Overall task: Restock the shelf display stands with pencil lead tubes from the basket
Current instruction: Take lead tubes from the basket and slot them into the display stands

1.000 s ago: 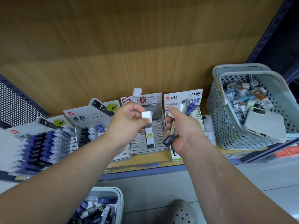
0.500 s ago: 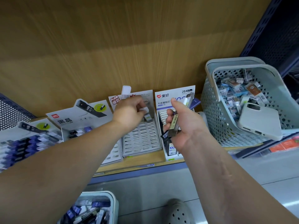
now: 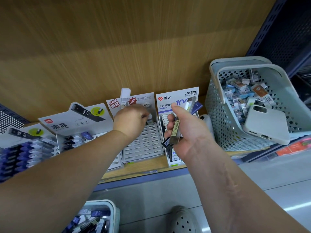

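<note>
left hand (image 3: 133, 121): pinches white-capped lead tube (image 3: 150, 121) at grey slotted display stand (image 3: 144, 145)
right hand (image 3: 186, 132): grips bundle of dark lead tubes (image 3: 175, 132)

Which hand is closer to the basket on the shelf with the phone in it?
Right. The right hand is just left of the basket; the left hand is farther left.

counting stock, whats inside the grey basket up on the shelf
The basket holds a heap of small wrapped packets with a pale-cased phone lying on top. Whatever lies under the phone and deeper down is covered.
</note>
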Action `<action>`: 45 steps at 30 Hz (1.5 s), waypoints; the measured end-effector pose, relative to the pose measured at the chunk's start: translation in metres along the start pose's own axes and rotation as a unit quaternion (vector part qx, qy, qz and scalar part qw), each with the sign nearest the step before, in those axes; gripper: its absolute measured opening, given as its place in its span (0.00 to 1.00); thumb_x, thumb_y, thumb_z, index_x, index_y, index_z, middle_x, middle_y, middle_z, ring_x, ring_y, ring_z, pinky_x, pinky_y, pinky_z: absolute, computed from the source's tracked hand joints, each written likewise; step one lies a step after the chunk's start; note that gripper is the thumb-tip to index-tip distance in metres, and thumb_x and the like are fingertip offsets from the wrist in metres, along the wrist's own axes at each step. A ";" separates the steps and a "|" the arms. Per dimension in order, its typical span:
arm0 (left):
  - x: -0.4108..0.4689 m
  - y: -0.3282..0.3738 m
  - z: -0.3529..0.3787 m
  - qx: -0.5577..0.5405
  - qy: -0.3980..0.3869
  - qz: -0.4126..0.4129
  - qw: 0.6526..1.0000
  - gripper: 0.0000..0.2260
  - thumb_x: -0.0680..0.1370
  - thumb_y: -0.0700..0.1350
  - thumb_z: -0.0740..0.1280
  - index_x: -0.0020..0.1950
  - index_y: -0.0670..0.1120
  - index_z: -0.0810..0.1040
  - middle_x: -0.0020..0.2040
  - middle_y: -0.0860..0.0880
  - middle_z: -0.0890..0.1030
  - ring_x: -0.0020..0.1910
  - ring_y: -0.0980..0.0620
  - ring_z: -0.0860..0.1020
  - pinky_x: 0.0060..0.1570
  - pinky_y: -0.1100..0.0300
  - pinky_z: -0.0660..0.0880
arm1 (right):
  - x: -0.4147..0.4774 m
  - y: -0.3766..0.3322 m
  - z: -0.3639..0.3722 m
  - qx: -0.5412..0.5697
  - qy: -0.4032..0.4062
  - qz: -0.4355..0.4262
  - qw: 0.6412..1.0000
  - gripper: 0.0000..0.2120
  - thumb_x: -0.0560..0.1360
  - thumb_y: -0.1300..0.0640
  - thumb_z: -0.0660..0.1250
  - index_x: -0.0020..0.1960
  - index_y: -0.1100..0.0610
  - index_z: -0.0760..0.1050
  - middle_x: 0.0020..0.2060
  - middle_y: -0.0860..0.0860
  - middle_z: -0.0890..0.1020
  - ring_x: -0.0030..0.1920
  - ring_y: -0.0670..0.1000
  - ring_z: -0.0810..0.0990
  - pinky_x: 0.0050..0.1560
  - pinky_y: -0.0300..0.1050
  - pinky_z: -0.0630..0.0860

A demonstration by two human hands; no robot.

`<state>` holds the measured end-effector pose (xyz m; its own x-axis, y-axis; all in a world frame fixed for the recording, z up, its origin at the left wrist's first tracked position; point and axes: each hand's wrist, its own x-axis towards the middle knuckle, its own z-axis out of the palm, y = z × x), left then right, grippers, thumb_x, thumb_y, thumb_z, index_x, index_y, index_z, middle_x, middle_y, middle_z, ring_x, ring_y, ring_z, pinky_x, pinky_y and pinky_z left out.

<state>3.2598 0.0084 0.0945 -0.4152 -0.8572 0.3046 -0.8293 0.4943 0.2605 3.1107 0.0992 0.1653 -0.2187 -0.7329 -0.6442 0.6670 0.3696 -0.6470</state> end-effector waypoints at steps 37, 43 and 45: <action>-0.064 -0.004 -0.114 -0.615 -0.060 -0.393 0.680 0.06 0.74 0.33 0.71 0.50 0.39 0.84 0.41 0.41 0.85 0.37 0.47 0.83 0.35 0.60 0.80 | -0.030 0.047 0.036 -0.248 -0.199 -0.037 0.948 0.10 0.76 0.50 0.74 0.56 0.50 0.83 0.41 0.46 0.87 0.35 0.42 0.82 0.31 0.36 0.74; -0.074 -0.020 -0.109 -0.637 -0.019 -0.385 0.668 0.09 0.76 0.30 0.68 0.54 0.39 0.83 0.45 0.41 0.86 0.39 0.48 0.83 0.38 0.60 0.80 | -0.025 0.050 0.039 -0.258 -0.194 -0.036 0.946 0.07 0.77 0.55 0.73 0.56 0.49 0.83 0.48 0.51 0.88 0.44 0.51 0.84 0.45 0.49 0.76; -0.075 -0.022 -0.108 -0.626 -0.016 -0.380 0.681 0.10 0.77 0.30 0.67 0.54 0.39 0.83 0.44 0.42 0.86 0.39 0.49 0.82 0.37 0.59 0.80 | -0.023 0.051 0.039 -0.276 -0.168 -0.044 0.945 0.05 0.77 0.54 0.73 0.53 0.50 0.83 0.41 0.49 0.87 0.36 0.48 0.81 0.35 0.45 0.72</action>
<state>3.3497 0.0775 0.1652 -0.0699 -0.9270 -0.3685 0.1518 -0.3750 0.9145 3.1780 0.1125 0.1627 0.0438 -0.8802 -0.4726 0.1632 0.4730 -0.8658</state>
